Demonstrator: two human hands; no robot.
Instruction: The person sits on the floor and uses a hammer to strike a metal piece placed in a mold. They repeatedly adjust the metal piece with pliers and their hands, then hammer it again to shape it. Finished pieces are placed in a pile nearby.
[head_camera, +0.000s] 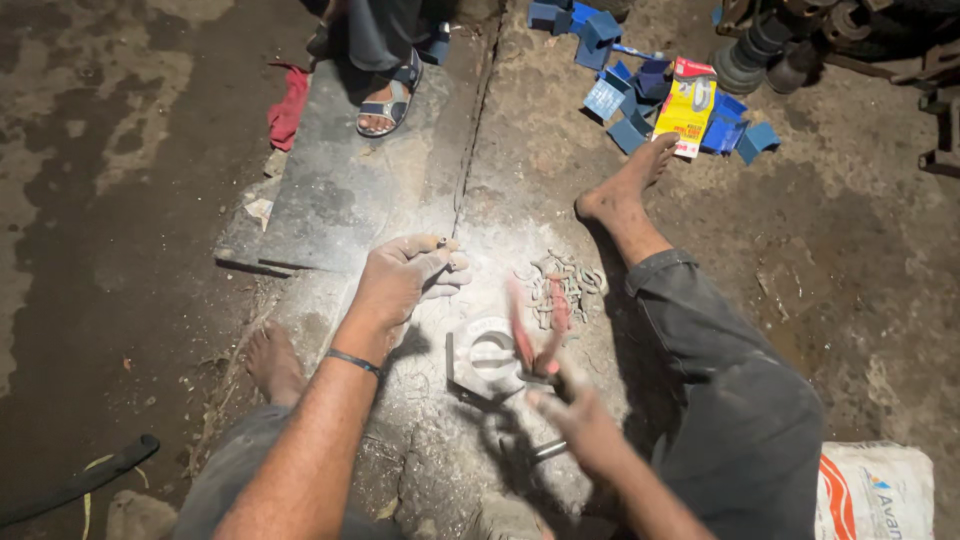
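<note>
Top centre-right on the floor (870, 230): heap of blue cardboard boxes (640, 85), most folded open, w/ a yellow-and-red flat pack (687, 105) lying on them. Bottom right corner: white sack (875, 492) w/ orange and blue print, cut off by the frame edge.

Left hand (405, 275) rests on the dusty stone slab (400, 440), fingers curled shut, pinching sth small betw. thumb and fingertips; can't tell what. Right hand (575, 420) is motion-blurred, fingers closed round a red-handled tool (535, 325), its working end too smeared to make out. Just under the tool lies a grey metal part (485, 360) w/ a round hole, flat on the slab. Small pile of metal rings (560, 285) just beyond it.

Another person's sandalled foot (388, 100) stands top centre, body cut off. Red rag (288, 105) beside it.
</note>
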